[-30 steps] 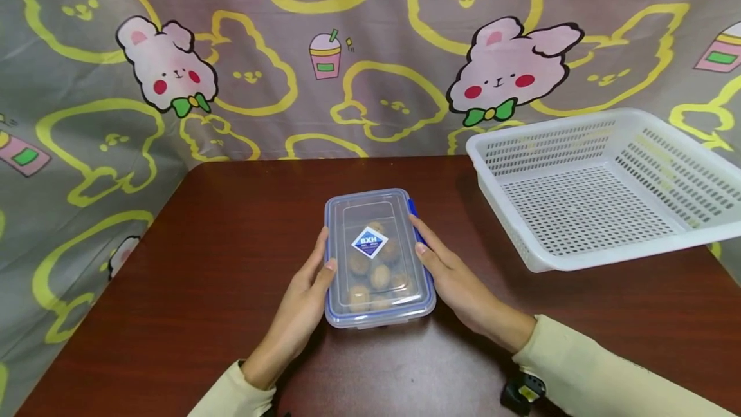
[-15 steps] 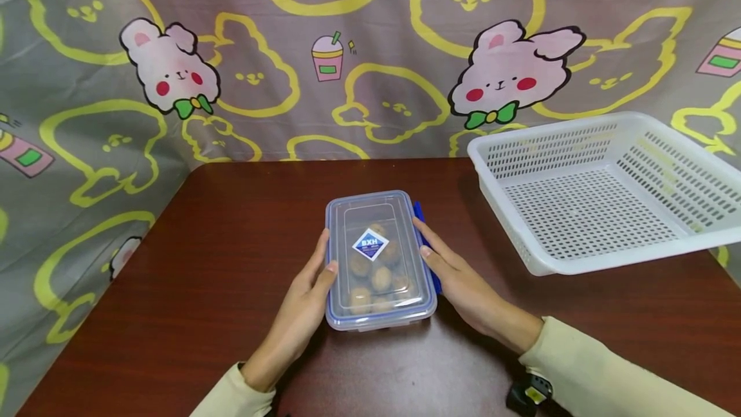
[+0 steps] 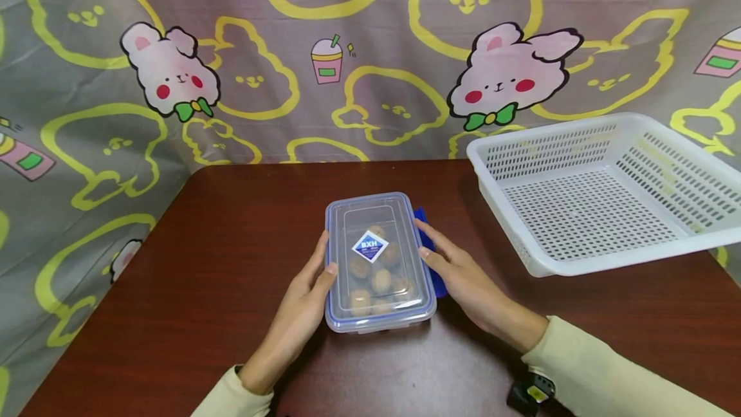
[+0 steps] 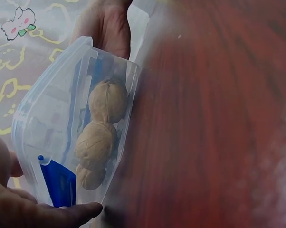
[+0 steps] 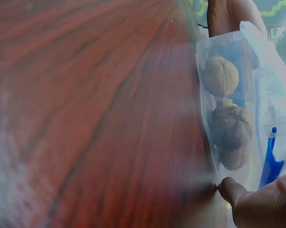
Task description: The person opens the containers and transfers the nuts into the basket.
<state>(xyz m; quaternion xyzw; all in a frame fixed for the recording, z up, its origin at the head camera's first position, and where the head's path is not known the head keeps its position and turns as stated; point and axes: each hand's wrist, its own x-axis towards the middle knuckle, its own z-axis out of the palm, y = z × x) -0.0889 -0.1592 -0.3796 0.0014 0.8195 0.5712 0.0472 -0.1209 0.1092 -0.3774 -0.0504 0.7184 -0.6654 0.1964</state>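
walnuts [image 3: 373, 275] fill a clear lidded box [image 3: 376, 262] with a blue rim, which sits on the dark red desk [image 3: 231, 262] near its front middle. a diamond sticker [image 3: 369, 246] lies on the lid, and a blue clasp [image 3: 431, 262] sticks out on the box's right side. the left hand [image 3: 303, 301] presses its straight fingers along the box's left wall, thumb resting on the lid edge. the right hand [image 3: 460, 275] lies flat against the right wall by the clasp, fingers outstretched. a white perforated basket [image 3: 602, 153] stands well apart, right and back. behind hangs a bunny-print cloth [image 3: 173, 76].
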